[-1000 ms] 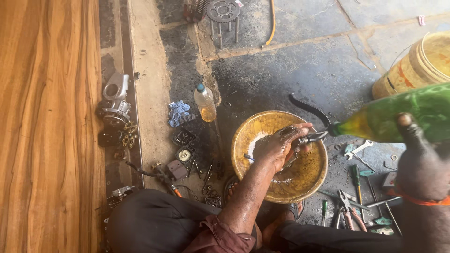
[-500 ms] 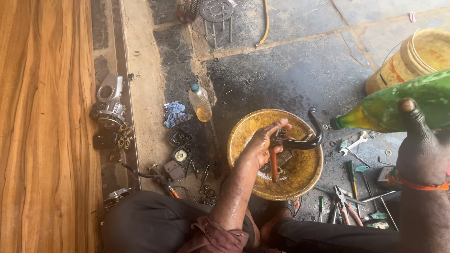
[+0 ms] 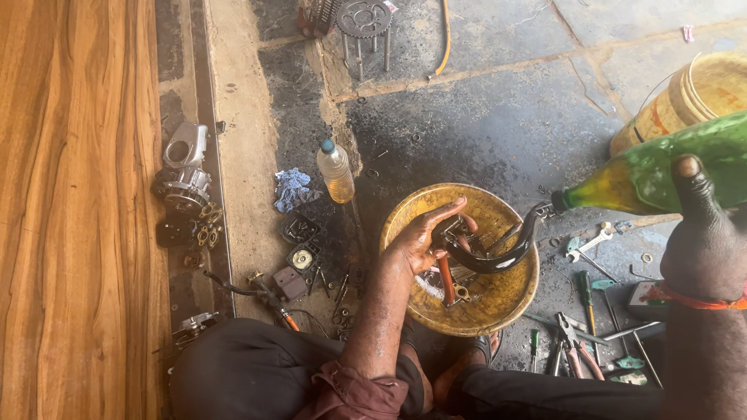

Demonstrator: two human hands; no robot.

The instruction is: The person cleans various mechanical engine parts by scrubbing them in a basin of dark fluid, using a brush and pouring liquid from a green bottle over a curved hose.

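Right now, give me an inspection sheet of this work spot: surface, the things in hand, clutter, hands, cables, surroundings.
Surface: dark, stained stone floor.
Things in hand: yellow bowl with a curved black pipe and small metal parts; green bottle tilted toward the pipe's end.
Clutter: clear plastic bottle, blue rag, engine parts, pliers and screwdrivers.
Hands: left hand in the bowl at the pipe; right hand grips the green bottle.
Cables: yellow hose at top.
Surroundings: wooden panel, yellow bucket, sprocket.
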